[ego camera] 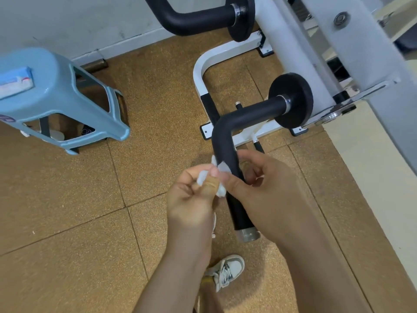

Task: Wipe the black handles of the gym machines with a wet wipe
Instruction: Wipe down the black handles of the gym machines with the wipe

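A: Far left?
B: Light blue plastic stool (56,98) on the brown cork-look floor tiles (67,211). A blue and white soft pack (14,81) lies on its seat, cut off by the frame edge.
A: Centre, top?
B: A second black padded bent handle (191,19), well apart from both hands.
A: Left hand?
B: Left hand (194,195) has its fingers curled and pinches the crumpled white wet wipe (222,166) between thumb and fingers. The wipe touches the left side of the near handle, partway down the straight part.
A: That handle?
B: Black foam-padded bent handle (225,143). It runs from a black round disc (291,100) on the machine, bends, then comes toward the camera and ends in a grey metal cap (247,236).
A: Right hand?
B: Right hand (259,184) grips that handle, fingers curled round it and thumb beside the wipe.
A: Below?
B: One white lace-up sneaker (228,269) on the floor.
A: Right side?
B: White painted metal machine frame (293,53), carrying both handles
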